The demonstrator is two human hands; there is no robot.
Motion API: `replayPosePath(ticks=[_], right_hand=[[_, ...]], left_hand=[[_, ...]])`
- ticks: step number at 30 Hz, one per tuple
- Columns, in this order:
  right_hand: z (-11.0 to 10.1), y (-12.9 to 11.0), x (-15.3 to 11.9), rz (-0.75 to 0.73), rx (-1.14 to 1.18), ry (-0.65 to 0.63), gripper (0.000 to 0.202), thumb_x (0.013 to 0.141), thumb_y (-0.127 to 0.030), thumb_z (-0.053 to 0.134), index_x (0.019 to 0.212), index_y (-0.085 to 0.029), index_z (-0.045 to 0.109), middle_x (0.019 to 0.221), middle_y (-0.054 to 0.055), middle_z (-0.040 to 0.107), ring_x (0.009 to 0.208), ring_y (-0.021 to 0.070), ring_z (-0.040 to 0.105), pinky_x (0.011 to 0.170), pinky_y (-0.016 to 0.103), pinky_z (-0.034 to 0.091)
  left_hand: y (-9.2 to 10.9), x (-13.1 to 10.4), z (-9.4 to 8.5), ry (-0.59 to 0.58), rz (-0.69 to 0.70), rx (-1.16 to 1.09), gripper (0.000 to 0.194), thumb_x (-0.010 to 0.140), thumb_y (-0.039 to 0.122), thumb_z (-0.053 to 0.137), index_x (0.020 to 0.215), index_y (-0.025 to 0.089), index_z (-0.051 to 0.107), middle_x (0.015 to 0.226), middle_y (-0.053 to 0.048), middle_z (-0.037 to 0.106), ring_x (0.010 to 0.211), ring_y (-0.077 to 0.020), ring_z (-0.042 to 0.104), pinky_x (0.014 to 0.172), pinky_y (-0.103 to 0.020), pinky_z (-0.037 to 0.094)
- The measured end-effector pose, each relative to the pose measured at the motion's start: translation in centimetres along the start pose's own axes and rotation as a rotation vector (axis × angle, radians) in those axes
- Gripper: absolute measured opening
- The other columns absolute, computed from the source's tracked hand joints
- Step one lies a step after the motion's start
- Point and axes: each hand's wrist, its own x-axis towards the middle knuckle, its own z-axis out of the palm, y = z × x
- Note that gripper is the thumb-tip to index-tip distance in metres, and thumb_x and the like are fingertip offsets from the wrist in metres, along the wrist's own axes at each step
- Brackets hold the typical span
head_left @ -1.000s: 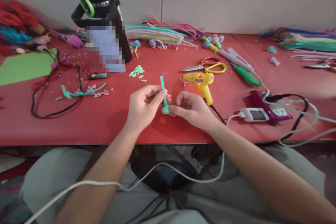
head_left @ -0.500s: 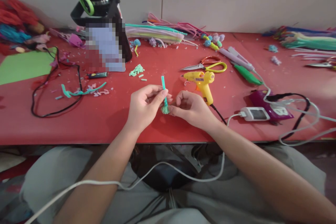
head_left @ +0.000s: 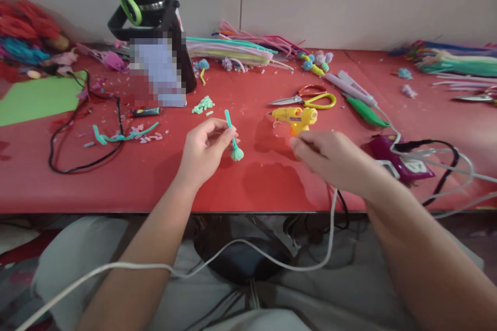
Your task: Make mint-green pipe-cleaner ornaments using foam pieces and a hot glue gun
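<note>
Toward the left edge of the red surface (head_left: pixel 236 194), I see a teal strip (head_left: pixel 128 138) lying among small clippings. Right of it, the left hand (head_left: pixel 205 146) reaches in over the front edge, thumb uppermost and fingers folded, in a narrow pinch on a teal stem (head_left: pixel 232 134). The stem tilts, its pale green tuft (head_left: pixel 236 153) hanging at the lower end, above the surface about midway along the front edge. Farther right, I have the right hand (head_left: pixel 330 158) angled in over the same edge, back upward, fingers bent at the yellow glue gun (head_left: pixel 293 115); the gun's handle is hidden, so I cannot tell whether the grip has closed on it. Scissors (head_left: pixel 305 99) lie just behind the gun, nearer the back edge.

Compared with half a second ago, the right hand has left the tuft and gone toward the right edge. The left hand has shifted slightly leftward, taking the stem along.
</note>
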Motion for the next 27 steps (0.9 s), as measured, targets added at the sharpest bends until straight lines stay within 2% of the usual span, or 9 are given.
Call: replayPosePath(ticks=[3, 6, 9, 11, 14, 16, 20, 23, 27], right_hand=[[-1.6, 2.0, 0.1, 0.071, -0.168, 0.023, 0.062, 0.093, -0.064, 0.06, 0.051, -0.024, 0.039, 0.042, -0.002, 0.035, 0.042, 0.0111, 0.028, 0.047, 0.032, 0.019], [-1.6, 3.3, 0.8, 0.172, -0.235, 0.198, 0.055, 0.08, -0.074, 0.068, 0.061, -0.024, 0.055, 0.053, 0.002, 0.053, 0.049, 0.0156, 0.044, 0.05, 0.031, 0.026], [-0.2, 4.0, 2.1, 0.197, -0.191, 0.24, 0.053, 0.075, -0.075, 0.072, 0.077, -0.022, 0.065, 0.07, 0.006, 0.064, 0.061, 0.0198, 0.054, 0.055, 0.031, 0.033], [1.1, 4.2, 3.0, 0.196, -0.097, 0.227, 0.053, 0.074, -0.074, 0.074, 0.074, -0.022, 0.061, 0.067, 0.004, 0.06, 0.059, 0.0181, 0.052, 0.055, 0.031, 0.034], [2.4, 4.4, 3.7, 0.168, 0.099, 0.254, 0.047, 0.077, -0.063, 0.076, 0.069, -0.021, 0.057, 0.059, -0.001, 0.052, 0.054, 0.0143, 0.046, 0.051, 0.03, 0.032], [2.8, 4.2, 3.7, 0.156, 0.244, 0.216, 0.04, 0.079, -0.056, 0.075, 0.07, -0.02, 0.06, 0.057, -0.002, 0.051, 0.052, 0.0136, 0.046, 0.049, 0.029, 0.033], [3.3, 3.0, 2.6, 0.115, 0.507, 0.055, 0.038, 0.084, -0.057, 0.073, 0.079, -0.019, 0.069, 0.069, 0.004, 0.064, 0.062, 0.0176, 0.058, 0.052, 0.03, 0.043], [3.8, 2.0, 1.7, 0.027, 0.576, -0.048, 0.041, 0.085, -0.061, 0.073, 0.08, -0.02, 0.071, 0.07, 0.005, 0.066, 0.068, 0.0203, 0.062, 0.054, 0.03, 0.046], [4.6, 1.2, 1.3, -0.043, 0.583, -0.089, 0.04, 0.085, -0.061, 0.073, 0.082, -0.021, 0.07, 0.069, 0.003, 0.064, 0.069, 0.0201, 0.061, 0.057, 0.03, 0.046]], left_hand=[[0.2, 0.2, -0.4, 0.021, 0.001, 0.015, 0.023, 0.087, 0.041, 0.078, 0.087, 0.019, 0.07, 0.087, -0.006, 0.076, 0.081, -0.019, 0.075, 0.073, -0.029, 0.064], [0.3, 0.4, -0.6, 0.032, 0.019, -0.025, 0.024, 0.085, 0.04, 0.08, 0.089, 0.019, 0.07, 0.085, -0.006, 0.075, 0.08, -0.0188, 0.075, 0.074, -0.03, 0.064], [0.3, 0.4, -0.7, 0.031, 0.039, -0.05, 0.025, 0.083, 0.038, 0.082, 0.091, 0.018, 0.071, 0.086, -0.006, 0.076, 0.079, -0.0191, 0.075, 0.073, -0.031, 0.064], [0.2, 0.5, -0.8, 0.03, 0.034, -0.048, 0.026, 0.082, 0.039, 0.082, 0.094, 0.018, 0.072, 0.086, -0.007, 0.076, 0.078, -0.0201, 0.075, 0.071, -0.033, 0.065], [0.1, 0.5, -1.0, 0.032, 0.026, -0.044, 0.031, 0.081, 0.038, 0.083, 0.102, 0.018, 0.072, 0.087, -0.007, 0.077, 0.076, -0.021, 0.076, 0.071, -0.034, 0.066], [0.1, 0.6, -1.2, 0.041, 0.036, -0.04, 0.034, 0.081, 0.037, 0.083, 0.107, 0.018, 0.072, 0.09, -0.007, 0.078, 0.077, -0.0214, 0.077, 0.073, -0.035, 0.066], [-0.1, 0.8, -1.7, 0.089, 0.073, -0.008, 0.031, 0.083, 0.035, 0.082, 0.107, 0.018, 0.074, 0.092, -0.008, 0.079, 0.083, -0.0216, 0.078, 0.079, -0.035, 0.066], [-0.2, 0.9, -1.8, 0.127, 0.058, 0.024, 0.026, 0.084, 0.033, 0.08, 0.105, 0.018, 0.074, 0.092, -0.008, 0.08, 0.085, -0.0221, 0.078, 0.079, -0.035, 0.066], [-0.2, 0.9, -1.6, 0.146, 0.03, 0.038, 0.023, 0.084, 0.03, 0.078, 0.103, 0.017, 0.074, 0.093, -0.01, 0.08, 0.087, -0.0232, 0.078, 0.08, -0.036, 0.066]])
